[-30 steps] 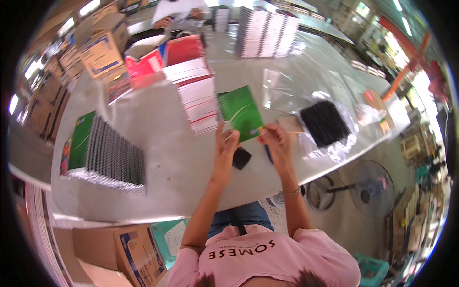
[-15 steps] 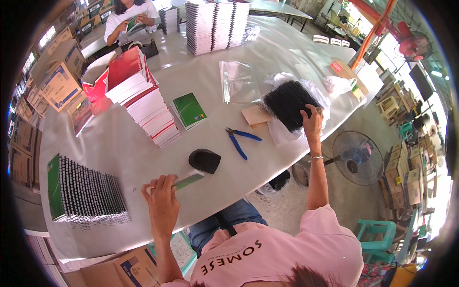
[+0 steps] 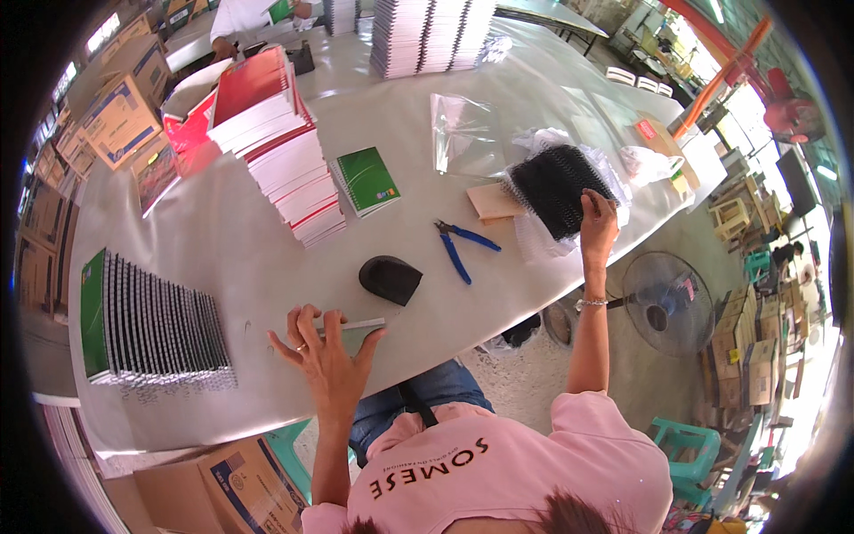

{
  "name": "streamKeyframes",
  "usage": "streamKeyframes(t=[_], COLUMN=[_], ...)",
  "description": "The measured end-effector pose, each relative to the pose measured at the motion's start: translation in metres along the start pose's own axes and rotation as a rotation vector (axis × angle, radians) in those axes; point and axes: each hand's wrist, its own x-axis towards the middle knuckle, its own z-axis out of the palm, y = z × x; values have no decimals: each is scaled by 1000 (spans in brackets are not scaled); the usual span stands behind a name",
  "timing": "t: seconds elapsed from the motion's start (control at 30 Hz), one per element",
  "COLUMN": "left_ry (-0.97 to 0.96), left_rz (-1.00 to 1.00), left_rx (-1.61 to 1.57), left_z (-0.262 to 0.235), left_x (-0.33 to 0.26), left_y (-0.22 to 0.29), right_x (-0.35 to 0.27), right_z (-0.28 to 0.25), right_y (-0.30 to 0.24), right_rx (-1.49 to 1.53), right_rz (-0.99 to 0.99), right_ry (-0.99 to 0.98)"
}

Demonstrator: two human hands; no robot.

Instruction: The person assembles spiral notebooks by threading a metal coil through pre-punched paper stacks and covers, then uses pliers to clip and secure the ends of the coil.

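Note:
My left hand (image 3: 334, 365) is low over the near side of the table, its fingers spread but its thumb and index finger on either side of a thin notebook (image 3: 363, 323), seen nearly edge-on. At the right edge of a pile of black binding coils (image 3: 553, 191), my right hand (image 3: 599, 222) has its fingertips drawn together; whatever they pinch is too small to make out. The coils lie on white plastic wrapping (image 3: 547, 247). Between the hands are a black rounded block (image 3: 390, 279) and blue-handled cutting pliers (image 3: 456, 258) with spread handles.
A green notebook (image 3: 366, 181) lies beside a tall stack of red-covered notebooks (image 3: 276, 156). Coil-bound notebooks (image 3: 160, 325) stand stacked at left, more (image 3: 431, 36) at the back. Clear plastic sheets (image 3: 467, 133) lie mid-table. A standing fan (image 3: 667, 307) is past the right edge; a person (image 3: 258, 22) sits opposite.
My left hand has shifted right, its fingers spreading wider, and the notebook there has tilted nearly edge-on. My right hand's fingers have drawn together at the coil pile. The whole view has shifted slightly.

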Motion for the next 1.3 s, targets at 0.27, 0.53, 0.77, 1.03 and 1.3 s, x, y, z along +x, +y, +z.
streamKeyframes(t=[0.27, 0.53, 0.77, 1.03, 1.3], left_ry=[161, 174, 180, 186, 184], left_rz=[-72, -76, -94, -104, -108], left_rx=[-190, -151, -159, -162, -181], left_z=[24, 24, 27, 28, 34], left_x=[2, 4, 2, 5, 3], left_y=[4, 12, 12, 16, 10], right_x=[-33, -78, -117, -140, -145], right_z=[-5, 0, -12, 2, 3], right_y=[-63, -125, -184, -185, -188], right_rx=[973, 1349, 832, 547, 543], right_rz=[146, 255, -53, -395, -528], right_ry=[-514, -681, -1127, -1068, -980])
